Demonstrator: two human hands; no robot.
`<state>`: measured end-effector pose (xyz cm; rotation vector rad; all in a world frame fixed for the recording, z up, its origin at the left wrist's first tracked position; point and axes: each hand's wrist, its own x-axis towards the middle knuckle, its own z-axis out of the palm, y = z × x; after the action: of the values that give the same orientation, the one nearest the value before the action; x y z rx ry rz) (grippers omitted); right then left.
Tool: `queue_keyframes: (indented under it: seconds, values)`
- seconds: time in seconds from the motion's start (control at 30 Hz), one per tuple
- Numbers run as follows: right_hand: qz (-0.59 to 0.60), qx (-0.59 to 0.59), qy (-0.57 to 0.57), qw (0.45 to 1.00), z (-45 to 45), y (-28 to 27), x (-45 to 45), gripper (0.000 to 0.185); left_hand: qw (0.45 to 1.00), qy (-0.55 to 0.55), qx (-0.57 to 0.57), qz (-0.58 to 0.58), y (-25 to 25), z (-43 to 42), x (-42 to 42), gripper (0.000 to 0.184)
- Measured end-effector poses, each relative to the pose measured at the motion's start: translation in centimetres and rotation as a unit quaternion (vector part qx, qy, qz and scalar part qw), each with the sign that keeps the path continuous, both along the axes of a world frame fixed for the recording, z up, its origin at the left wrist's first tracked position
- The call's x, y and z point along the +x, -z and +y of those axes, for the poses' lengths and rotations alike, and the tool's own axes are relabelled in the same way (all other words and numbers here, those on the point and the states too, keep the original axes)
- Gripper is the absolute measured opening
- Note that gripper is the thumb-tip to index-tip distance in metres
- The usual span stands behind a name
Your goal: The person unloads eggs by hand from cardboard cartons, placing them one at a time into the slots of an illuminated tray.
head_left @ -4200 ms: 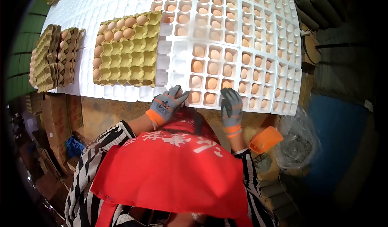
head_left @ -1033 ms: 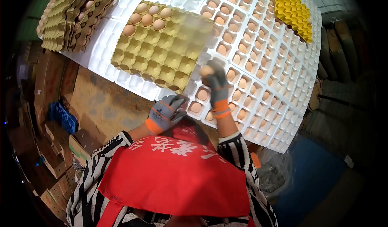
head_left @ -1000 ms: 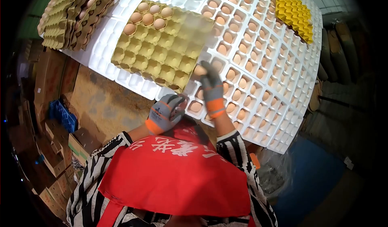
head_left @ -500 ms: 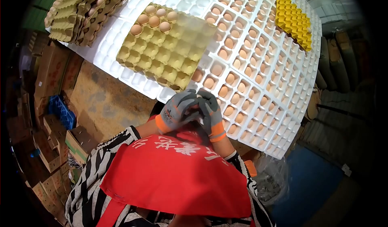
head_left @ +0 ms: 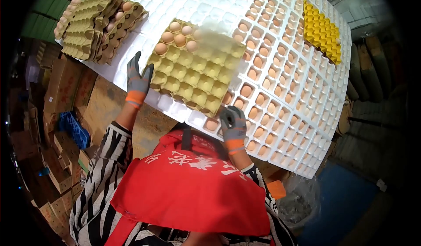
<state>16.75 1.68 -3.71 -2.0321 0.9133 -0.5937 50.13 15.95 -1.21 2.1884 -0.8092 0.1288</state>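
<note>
My left hand [head_left: 139, 78], in a grey glove with an orange cuff, is open beside the left edge of a yellowish pulp egg tray [head_left: 190, 77]. Thumb and fingers are spread with nothing between them. Several brown eggs [head_left: 180, 40] sit in the tray's far left cups; the nearer cups hold none. My right hand [head_left: 233, 124] is closed, fingers curled, by the tray's near right corner, above the white foam trays [head_left: 177, 110]. What it holds, if anything, cannot be made out. A single egg [head_left: 212, 124] lies in a foam cell just left of it.
Stacked pulp trays with eggs [head_left: 94, 24] lean at the far left. A yellow egg tray [head_left: 322, 31] rests on filled foam cells at the right. Cardboard boxes [head_left: 66, 86] and a blue crate [head_left: 74, 129] stand on the left; a clear plastic bag [head_left: 300, 202] is at lower right.
My hands, together at the table's near edge before, have parted. The left moved left and forward to the pulp tray and opened; the right stayed near the tray's corner. The view shifted slightly.
</note>
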Motion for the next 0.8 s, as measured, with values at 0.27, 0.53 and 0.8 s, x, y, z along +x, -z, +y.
queue_keyframes:
  seconds: [0.27, 0.53, 0.8]
  values:
    - [-0.049, 0.200, 0.120, 0.971, -1.8, 1.8, 7.2, 0.048, 0.948, 0.120, 0.003, 0.294, 4.9, -1.7, 8.4, 0.048]
    - [-0.221, 0.208, 0.224, 0.926, -2.7, -5.2, -1.0, 0.036, 0.909, 0.182, -0.152, 0.344, -3.1, -4.9, -2.4, 0.043]
    - [-0.185, 0.177, 0.383, 0.887, -8.0, -2.6, -26.9, 0.041, 0.890, 0.355, -0.020, 0.285, -1.6, -10.5, -22.9, 0.057]
